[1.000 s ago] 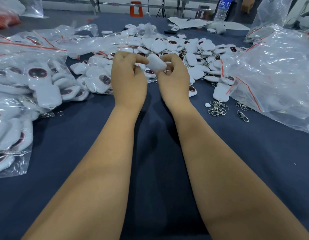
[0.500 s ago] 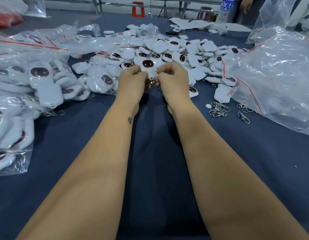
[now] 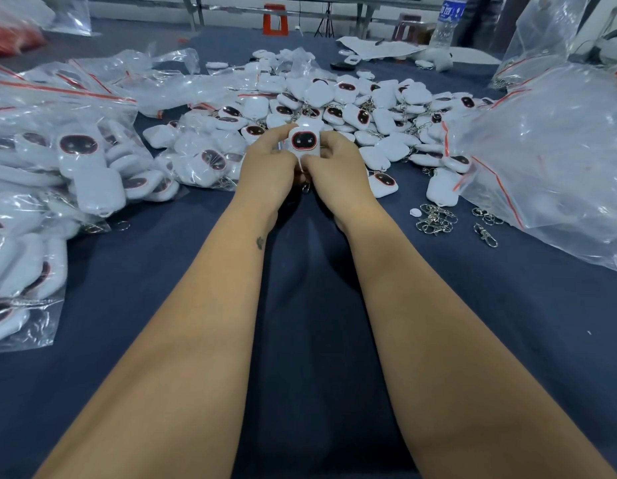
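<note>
A small white charm (image 3: 304,141) with a dark, red-rimmed face is held upright between both hands over the dark blue table (image 3: 161,257). My left hand (image 3: 268,167) pinches its left side and my right hand (image 3: 338,167) pinches its right side and lower edge. A metal clasp (image 3: 305,189) hangs just below the hands, partly hidden by them. Behind the hands lies a big loose pile of the same white charms (image 3: 362,115).
Clear bags full of charms (image 3: 58,167) cover the left side. A large clear bag with a red strip (image 3: 555,160) lies at the right. Loose metal clasps (image 3: 436,219) sit right of my right wrist. A water bottle (image 3: 448,19) stands at the far edge.
The hands have drawn closer to me and lower. The charm, white back up a second ago, now shows its dark face, held upright between both hands.
</note>
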The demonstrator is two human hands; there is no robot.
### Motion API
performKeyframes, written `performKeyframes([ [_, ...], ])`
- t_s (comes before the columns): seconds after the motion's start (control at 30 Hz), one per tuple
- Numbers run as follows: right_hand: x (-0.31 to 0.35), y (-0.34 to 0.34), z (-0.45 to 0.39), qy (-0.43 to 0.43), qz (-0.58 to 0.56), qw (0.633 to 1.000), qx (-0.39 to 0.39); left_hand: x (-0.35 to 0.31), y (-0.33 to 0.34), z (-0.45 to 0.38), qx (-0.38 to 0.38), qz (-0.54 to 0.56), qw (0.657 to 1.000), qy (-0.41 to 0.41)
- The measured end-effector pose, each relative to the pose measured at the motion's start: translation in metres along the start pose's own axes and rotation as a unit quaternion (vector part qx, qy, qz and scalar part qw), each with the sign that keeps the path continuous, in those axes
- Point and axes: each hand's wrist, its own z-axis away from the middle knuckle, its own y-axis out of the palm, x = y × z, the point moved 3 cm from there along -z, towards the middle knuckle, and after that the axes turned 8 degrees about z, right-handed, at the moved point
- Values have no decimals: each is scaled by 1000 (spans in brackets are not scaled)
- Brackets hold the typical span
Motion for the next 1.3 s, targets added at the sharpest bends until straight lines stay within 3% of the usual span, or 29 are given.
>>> performKeyframes([
  [0.47, -4, 1, -5, 0, 18, 1000, -15, 2, 3, 2, 8, -25, 1000, 15],
  [0.77, 1, -3, -2, 31, -93, 995, -9, 4, 3, 2, 16, -92, 995, 40],
  [1.3, 2, -3, -2, 18, -38, 999, -4, 3, 4, 1, 7, -49, 999, 16],
])
